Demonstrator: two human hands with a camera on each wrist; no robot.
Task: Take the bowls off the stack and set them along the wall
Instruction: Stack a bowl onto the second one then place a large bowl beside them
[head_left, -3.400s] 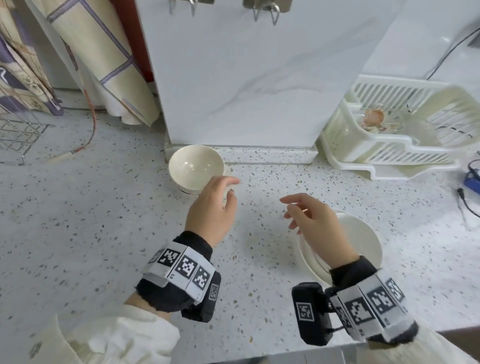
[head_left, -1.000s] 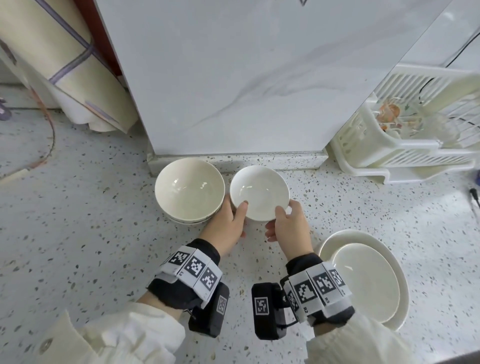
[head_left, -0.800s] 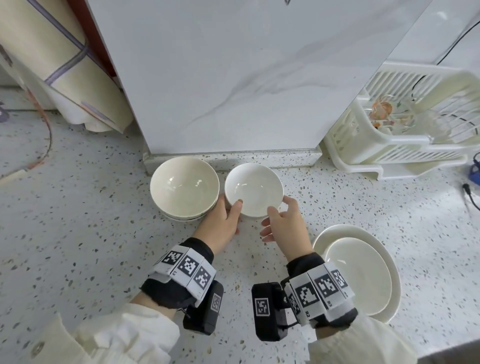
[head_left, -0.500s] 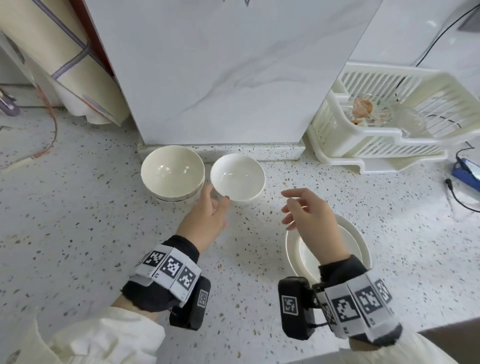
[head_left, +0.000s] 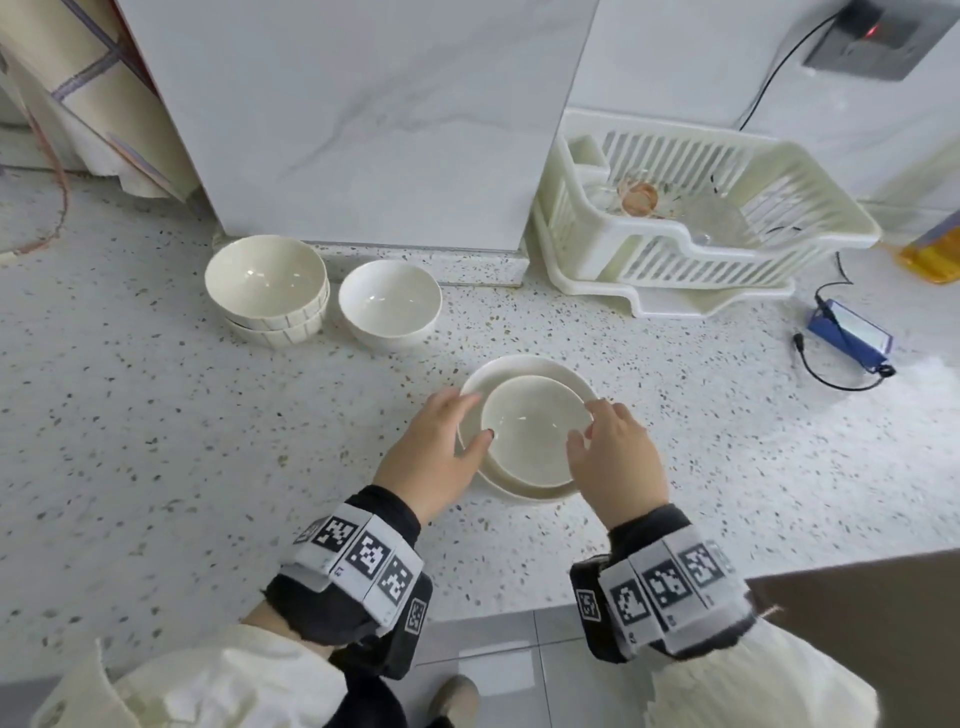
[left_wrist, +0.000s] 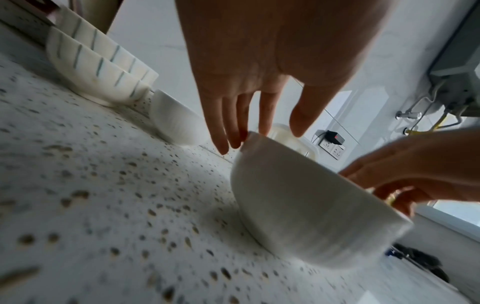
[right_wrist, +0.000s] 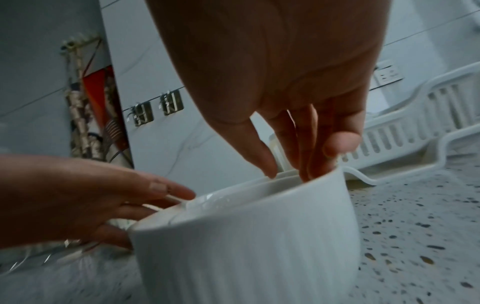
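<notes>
My left hand (head_left: 435, 451) and my right hand (head_left: 615, 457) are on the stack of bowls (head_left: 524, 426) on the speckled bench (head_left: 156, 441). A small bowl (head_left: 535, 428) sits inside a big bowl (head_left: 561, 373) there. My left fingers (left_wrist: 235, 123) reach down to the left rim of the stack, with my thumb at the edge of the small bowl. The fingers are nearly straight, not wrapped round anything. My right fingers (right_wrist: 306, 148) dip over the right rim, and my right thumb comes down at the rim of the small bowl. They touch the rim, but I cannot tell if they are pinching it.

Behind the stack, at the foot of the white wall (head_left: 363, 119), there are more bowls. Two striped bowls (head_left: 267, 293) sit one inside the other. A plain white bowl (head_left: 389, 304) stands just beside them, on the side nearer the stack.

A white dish rack (head_left: 701, 239) stands behind the stack too, further along the wall from the plain white bowl. A blue gadget with a black cord (head_left: 847, 332) lies on the bench beside the rack.
</notes>
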